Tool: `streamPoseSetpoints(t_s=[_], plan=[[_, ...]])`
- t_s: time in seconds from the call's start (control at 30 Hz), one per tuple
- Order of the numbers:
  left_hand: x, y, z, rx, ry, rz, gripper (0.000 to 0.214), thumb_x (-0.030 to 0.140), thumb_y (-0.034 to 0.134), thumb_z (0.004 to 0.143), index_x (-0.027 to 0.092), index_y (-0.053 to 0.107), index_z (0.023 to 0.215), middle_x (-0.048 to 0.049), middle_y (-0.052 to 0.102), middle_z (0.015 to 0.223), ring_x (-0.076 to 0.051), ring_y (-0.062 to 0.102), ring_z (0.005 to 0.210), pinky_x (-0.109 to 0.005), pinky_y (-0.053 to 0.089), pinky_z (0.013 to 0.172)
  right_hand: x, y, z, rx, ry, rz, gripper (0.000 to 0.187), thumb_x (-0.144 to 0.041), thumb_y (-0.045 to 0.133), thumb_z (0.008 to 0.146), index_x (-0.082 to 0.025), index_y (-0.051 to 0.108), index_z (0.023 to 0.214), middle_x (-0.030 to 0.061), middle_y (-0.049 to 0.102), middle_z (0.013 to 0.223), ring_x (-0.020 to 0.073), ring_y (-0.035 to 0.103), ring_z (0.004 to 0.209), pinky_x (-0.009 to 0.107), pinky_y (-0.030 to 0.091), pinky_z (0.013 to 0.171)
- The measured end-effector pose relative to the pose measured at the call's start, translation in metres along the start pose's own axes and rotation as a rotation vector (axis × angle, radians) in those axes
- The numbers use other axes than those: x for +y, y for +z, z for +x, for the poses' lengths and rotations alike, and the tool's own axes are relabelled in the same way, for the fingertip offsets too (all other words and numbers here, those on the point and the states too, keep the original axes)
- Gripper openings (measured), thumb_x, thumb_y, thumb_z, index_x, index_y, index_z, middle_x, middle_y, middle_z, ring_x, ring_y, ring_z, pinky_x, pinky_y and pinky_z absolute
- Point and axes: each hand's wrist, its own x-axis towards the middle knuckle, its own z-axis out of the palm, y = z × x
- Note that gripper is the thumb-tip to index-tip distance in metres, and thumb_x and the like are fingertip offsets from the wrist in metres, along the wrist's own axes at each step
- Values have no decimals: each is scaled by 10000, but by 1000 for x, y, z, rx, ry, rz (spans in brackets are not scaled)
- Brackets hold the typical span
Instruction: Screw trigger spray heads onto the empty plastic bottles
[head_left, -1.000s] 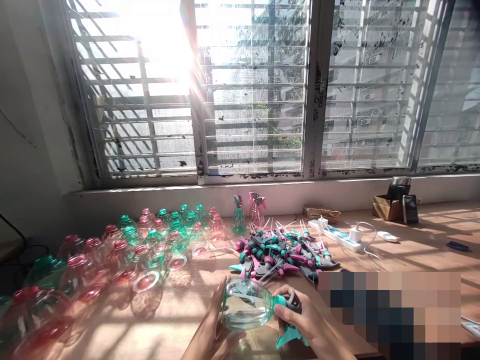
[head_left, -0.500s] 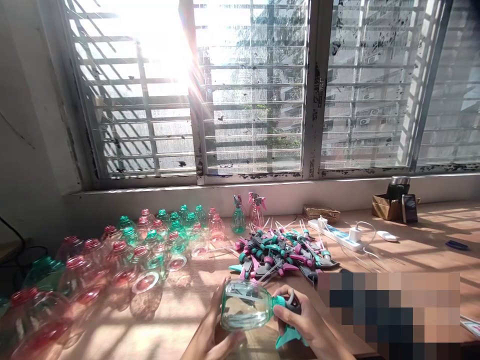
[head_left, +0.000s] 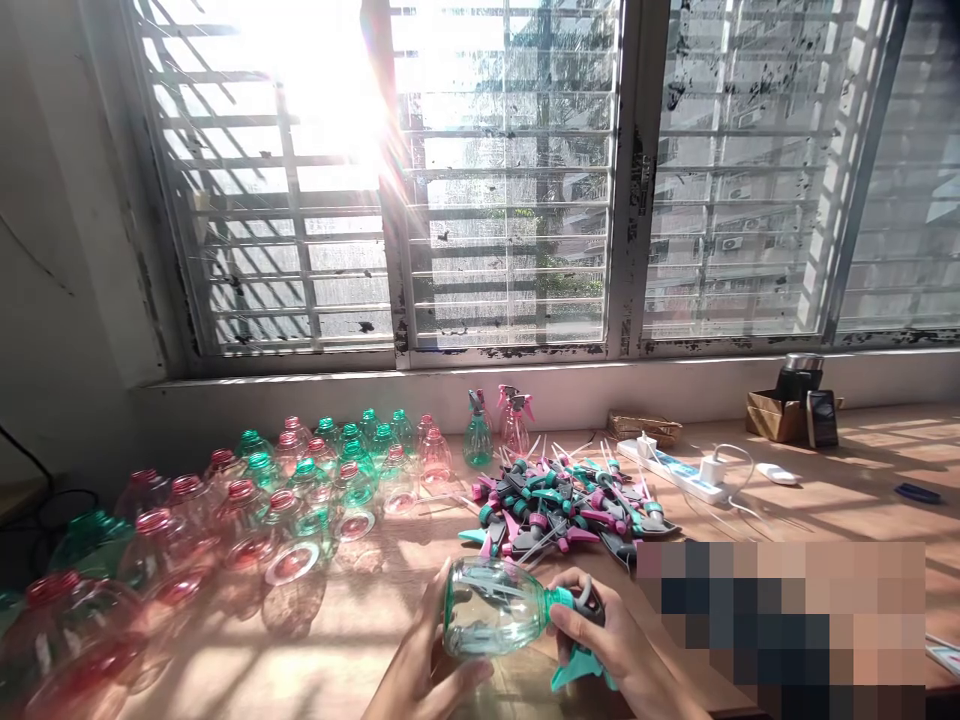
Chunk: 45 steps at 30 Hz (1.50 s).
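Note:
A clear green spray bottle [head_left: 495, 608] lies on its side in the air between my hands, its base to the left. My left hand [head_left: 439, 650] is wrapped around the base end. At the neck, my right hand [head_left: 592, 625] closes on the grey and teal trigger sprayer [head_left: 581, 668], which sits at the bottle's mouth. The teal trigger points down below my fingers. Whether the collar is fully tight I cannot tell. Just beyond the bottle lies a heap of loose trigger sprayers [head_left: 559, 505] in pink, teal and grey, with white tubes.
Several open red bottles [head_left: 240, 510] and green bottles [head_left: 307, 485] stand on the left. Spray bottles with heads [head_left: 478, 430] stand by the wall. Farther right are a power strip [head_left: 675, 472], a wicker basket [head_left: 643, 428], a cardboard box [head_left: 776, 415] and a phone [head_left: 823, 418]. A blurred patch covers the lower right.
Both hands keep their hold on the bottle and sprayer. The bottle has shifted very slightly; the rest of the table looks the same.

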Motion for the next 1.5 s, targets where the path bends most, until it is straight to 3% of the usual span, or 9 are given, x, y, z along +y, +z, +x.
streamPoseSetpoints(t_s=[0.3, 0.5, 0.57, 0.73, 0.9, 1.07, 1.17, 1.3, 1.5], plan=[[-1, 4, -3, 35, -73, -56, 1103, 710, 698, 850, 339, 71, 1678, -120, 480, 1610, -371, 404, 1511, -451, 416, 1205, -5, 2, -1, -18, 23, -7, 394, -532, 822, 844, -189, 651, 932, -7, 730, 690, 152, 671, 542, 233, 449, 533], [6, 2, -2, 39, -73, 34, 940, 686, 693, 862, 348, 294, 1643, -86, 458, 1631, -400, 514, 1412, -504, 384, 1230, 2, -1, 1, -33, 22, 1, 410, -546, 826, 831, -194, 641, 931, 2, 747, 698, 161, 678, 520, 239, 483, 495], [4, 1, -2, 40, -63, 57, 945, 679, 698, 861, 358, 281, 1645, -84, 439, 1646, -395, 549, 1378, -500, 384, 1230, 0, 0, 0, -25, 20, 5, 408, -546, 822, 836, -192, 640, 929, 11, 764, 707, 162, 687, 524, 242, 489, 506], [-8, 1, -1, 24, -24, 54, 1003, 676, 655, 894, 364, 103, 1672, -109, 457, 1626, -382, 448, 1482, -508, 278, 1269, 0, -1, 2, -28, 33, 30, 448, -586, 811, 826, -189, 623, 915, 32, 786, 714, 162, 690, 496, 245, 494, 501], [-6, 0, -4, 22, -22, 56, 955, 655, 670, 896, 326, 210, 1665, -121, 461, 1627, -406, 453, 1472, -529, 329, 1249, 6, -3, 3, -28, 52, 11, 483, -623, 819, 793, -199, 619, 907, 37, 785, 715, 179, 692, 499, 261, 487, 495], [-1, 0, -6, 30, -9, 61, 917, 624, 685, 898, 335, 257, 1655, -88, 417, 1671, -421, 419, 1494, -510, 380, 1234, -4, 1, -1, 2, 38, 17, 433, -574, 818, 826, -191, 638, 915, 19, 766, 721, 167, 685, 535, 255, 470, 535], [1, 2, -5, 38, -18, 69, 938, 634, 678, 899, 338, 221, 1663, -92, 373, 1689, -408, 472, 1453, -484, 419, 1209, -12, 4, -3, 3, 36, 24, 411, -552, 817, 841, -185, 647, 913, 8, 756, 708, 153, 674, 539, 242, 456, 538], [4, 3, -3, 26, -64, 17, 954, 687, 629, 908, 366, 152, 1669, -99, 429, 1647, -373, 527, 1407, -436, 493, 1144, -13, 4, -2, -11, 21, 12, 412, -557, 810, 845, -182, 649, 903, 15, 763, 702, 156, 671, 532, 244, 454, 523], [1, 1, -2, 0, -8, -36, 961, 617, 706, 893, 316, 217, 1664, -108, 452, 1641, -359, 416, 1514, -445, 372, 1232, -5, 3, 0, -24, 36, -5, 460, -605, 818, 808, -192, 630, 882, 21, 767, 686, 176, 681, 514, 262, 477, 506]])
